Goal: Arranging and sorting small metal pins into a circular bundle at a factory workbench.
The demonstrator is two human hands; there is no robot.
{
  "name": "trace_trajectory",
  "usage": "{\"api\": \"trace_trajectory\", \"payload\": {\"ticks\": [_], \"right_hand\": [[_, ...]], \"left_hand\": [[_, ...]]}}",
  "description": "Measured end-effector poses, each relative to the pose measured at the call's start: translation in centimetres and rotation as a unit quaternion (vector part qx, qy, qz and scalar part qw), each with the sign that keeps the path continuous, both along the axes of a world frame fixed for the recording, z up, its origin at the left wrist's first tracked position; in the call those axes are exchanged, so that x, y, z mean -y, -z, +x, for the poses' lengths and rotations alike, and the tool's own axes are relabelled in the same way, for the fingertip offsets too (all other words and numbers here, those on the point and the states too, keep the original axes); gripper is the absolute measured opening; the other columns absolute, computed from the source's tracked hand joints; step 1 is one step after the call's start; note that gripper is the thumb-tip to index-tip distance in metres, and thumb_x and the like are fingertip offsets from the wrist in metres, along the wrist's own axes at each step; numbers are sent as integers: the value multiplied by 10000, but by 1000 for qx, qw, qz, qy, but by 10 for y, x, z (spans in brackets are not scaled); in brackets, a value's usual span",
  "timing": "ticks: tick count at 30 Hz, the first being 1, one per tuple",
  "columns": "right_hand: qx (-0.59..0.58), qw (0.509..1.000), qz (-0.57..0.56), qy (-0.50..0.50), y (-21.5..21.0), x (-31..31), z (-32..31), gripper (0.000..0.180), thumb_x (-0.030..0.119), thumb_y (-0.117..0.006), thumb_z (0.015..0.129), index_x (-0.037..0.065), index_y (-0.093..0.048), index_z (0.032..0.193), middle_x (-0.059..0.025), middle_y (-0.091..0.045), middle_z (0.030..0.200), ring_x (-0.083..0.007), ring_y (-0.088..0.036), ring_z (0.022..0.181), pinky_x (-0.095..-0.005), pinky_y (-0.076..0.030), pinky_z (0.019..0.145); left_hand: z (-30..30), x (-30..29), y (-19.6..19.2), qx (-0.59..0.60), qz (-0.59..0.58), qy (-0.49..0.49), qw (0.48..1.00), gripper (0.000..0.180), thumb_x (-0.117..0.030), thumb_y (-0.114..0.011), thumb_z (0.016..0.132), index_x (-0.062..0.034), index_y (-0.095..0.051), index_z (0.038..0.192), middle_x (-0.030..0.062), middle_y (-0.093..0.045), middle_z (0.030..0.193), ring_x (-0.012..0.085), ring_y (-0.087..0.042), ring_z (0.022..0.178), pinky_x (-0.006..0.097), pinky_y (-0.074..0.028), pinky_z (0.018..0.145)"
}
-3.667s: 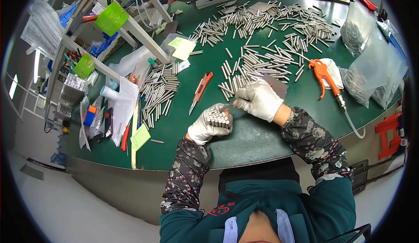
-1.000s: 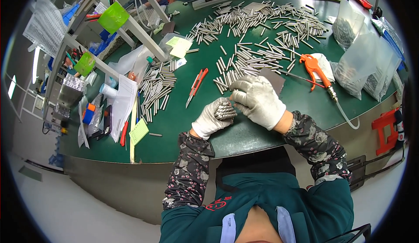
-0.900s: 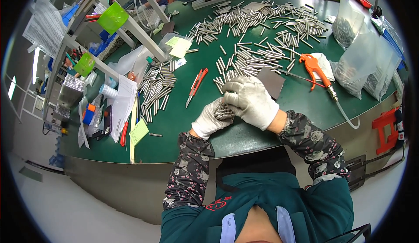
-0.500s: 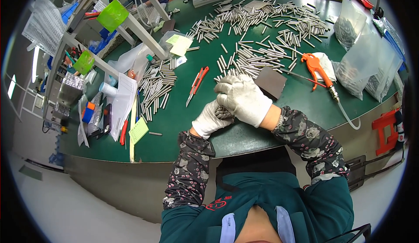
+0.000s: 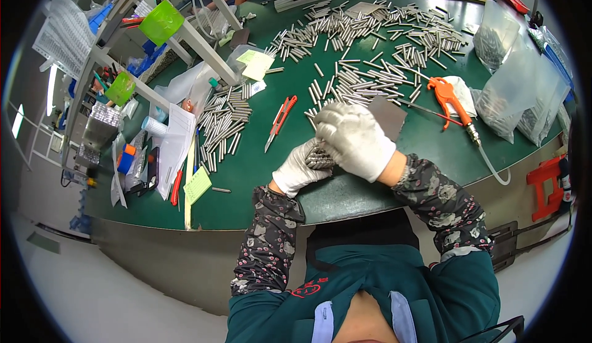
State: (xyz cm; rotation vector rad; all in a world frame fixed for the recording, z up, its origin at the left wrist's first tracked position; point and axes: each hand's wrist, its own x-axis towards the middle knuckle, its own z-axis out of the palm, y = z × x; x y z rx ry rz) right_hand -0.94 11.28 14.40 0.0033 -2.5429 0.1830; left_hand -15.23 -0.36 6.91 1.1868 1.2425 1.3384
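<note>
My left hand [image 5: 300, 168], in a white glove, is closed around a bundle of short metal pins [image 5: 319, 157] whose ends face up. Right above and beside the bundle is my gloved right hand [image 5: 357, 141], its fingers curled; its palm side is hidden, so what it grips there cannot be seen. Beyond it spreads a large loose heap of metal pins [image 5: 364, 83]. A smaller pile of pins [image 5: 225, 118] lies to the left. The dark grey square block [image 5: 388, 118] is partly covered by my right hand.
An orange-red utility knife [image 5: 281, 123] lies left of my hands. At the right are an orange air gun [image 5: 447, 99] with its hose and clear bags of parts [image 5: 499, 106]. Papers [image 5: 177, 142], a shelf frame and green bins [image 5: 161, 22] stand left. Another person works across the table.
My right hand has shifted slightly right and towards me, showing more of the pin bundle in my left hand. The left hand has hardly moved.
</note>
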Motion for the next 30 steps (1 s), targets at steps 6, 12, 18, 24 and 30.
{"api": "trace_trajectory", "payload": {"ticks": [6, 12, 18, 24, 30], "right_hand": [[89, 969, 3, 231, 7, -44, 40, 704, 469, -626, 662, 46, -455, 1199, -192, -457, 1187, -337, -392, 1164, -454, -273, 989], [135, 955, 49, 260, 34, -55, 57, 674, 401, -652, 679, 136, -441, 1261, -209, -435, 1211, -333, -380, 1172, -449, -271, 991], [15, 999, -46, 11, -3, -16, 47, 632, 265, -699, 624, 164, -504, 1217, -223, -416, 1217, -383, -443, 1074, -438, -358, 913], [-24, 997, -35, 58, 1, -34, 25, 466, 220, -659, 647, 133, -583, 1099, -206, -485, 1085, -354, -496, 962, -424, -401, 832], [53, 991, 0, -125, -8, -6, 30, 600, 260, -670, 652, 216, -499, 1225, -227, -427, 1201, -375, -455, 1046, -450, -364, 880]], "left_hand": [[-1, 4, 1, 87, -45, -11, 995, 687, 133, -685, 628, -42, -390, 1223, 3, -577, 932, 99, -572, 888, 238, -481, 790], [8, 0, -11, 94, -65, -27, 993, 596, 127, -700, 612, -43, -447, 1124, -18, -550, 842, 77, -548, 783, 222, -470, 725], [-4, 3, 3, 104, -50, 12, 993, 669, 123, -686, 640, -38, -409, 1227, 34, -583, 1014, 115, -563, 933, 257, -469, 815], [-4, 3, -2, 70, -58, 9, 996, 642, 66, -711, 653, -55, -432, 1219, 26, -580, 1004, 114, -552, 949, 265, -459, 839], [-13, -7, -1, -290, 83, 71, 951, 607, 35, -719, 642, -48, -455, 1182, 16, -562, 1013, 119, -534, 951, 280, -446, 838]]}}
